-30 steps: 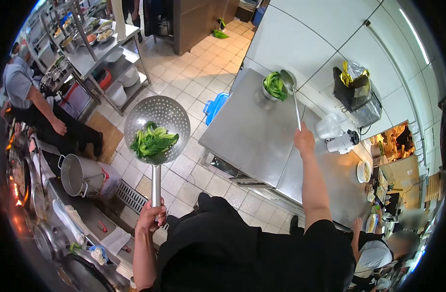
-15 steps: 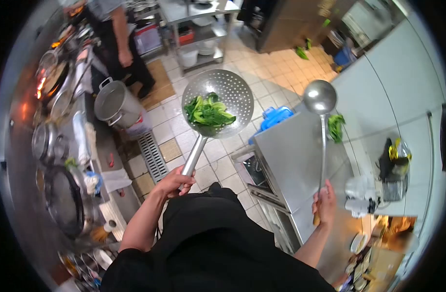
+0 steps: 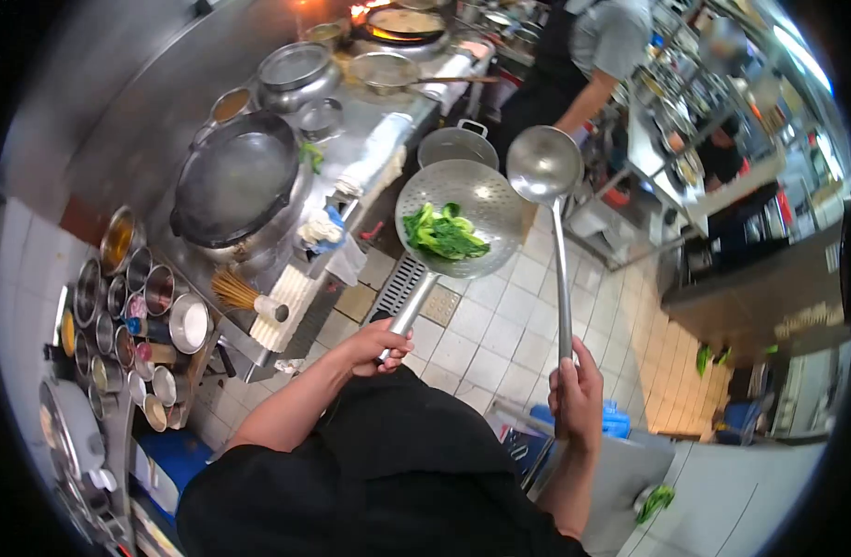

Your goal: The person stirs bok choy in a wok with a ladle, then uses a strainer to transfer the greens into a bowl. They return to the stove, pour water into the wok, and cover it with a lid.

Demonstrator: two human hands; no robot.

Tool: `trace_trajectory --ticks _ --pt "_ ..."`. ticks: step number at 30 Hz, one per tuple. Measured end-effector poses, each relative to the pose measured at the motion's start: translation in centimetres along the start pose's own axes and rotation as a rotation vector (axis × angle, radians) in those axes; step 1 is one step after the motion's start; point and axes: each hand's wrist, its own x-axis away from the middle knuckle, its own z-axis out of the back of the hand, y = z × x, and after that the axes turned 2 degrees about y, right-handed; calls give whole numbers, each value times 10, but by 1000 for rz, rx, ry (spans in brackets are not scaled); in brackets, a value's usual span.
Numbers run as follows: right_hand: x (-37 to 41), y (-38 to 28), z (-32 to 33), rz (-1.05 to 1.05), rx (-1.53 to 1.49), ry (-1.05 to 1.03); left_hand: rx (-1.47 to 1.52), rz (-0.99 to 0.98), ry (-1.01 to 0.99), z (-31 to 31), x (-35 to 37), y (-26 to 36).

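My left hand (image 3: 377, 347) is closed round the metal handle of a large perforated strainer (image 3: 486, 200), held out in front of me. Cooked leafy greens (image 3: 444, 232) lie in its bowl, toward the left side. In my right hand (image 3: 576, 395) is the long handle of a steel ladle (image 3: 545, 164), raised upright with its bowl just right of the strainer. The ladle's bowl looks bare. Below and behind the strainer, a tall metal pot (image 3: 457, 145) shows only in part.
On the stove to the left sits a big dark wok (image 3: 237, 176), with a bamboo brush (image 3: 235, 290) near it. Several seasoning bowls (image 3: 187, 323) crowd the lower left. Flames burn under a pan (image 3: 405, 23) at the back. A co-worker (image 3: 602, 56) stands beyond the pot. A steel counter (image 3: 620, 483) is at lower right.
My view has turned left, from the steel counter toward the stove. The strainer with the greens and the ladle have come along, and the ladle is now closer to the strainer.
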Motion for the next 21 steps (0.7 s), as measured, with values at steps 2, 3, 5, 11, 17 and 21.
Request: trace_trajectory --ticks 2,3,5,11,17,21 --pt "-50 -27 -44 -4 60 -156 81 -67 120 30 11 16" --pt "-76 -43 -67 8 68 -173 78 -99 168 41 15 25" --pt "-128 -76 -121 -13 206 -280 95 -129 199 71 27 42" --pt "-292 -131 -268 57 521 -563 192 -144 294 118 70 63" --pt "-406 -120 -389 6 868 -841 233 -119 384 118 81 62" --pt "-435 -113 -433 -24 963 -905 303 -128 456 88 78 71"
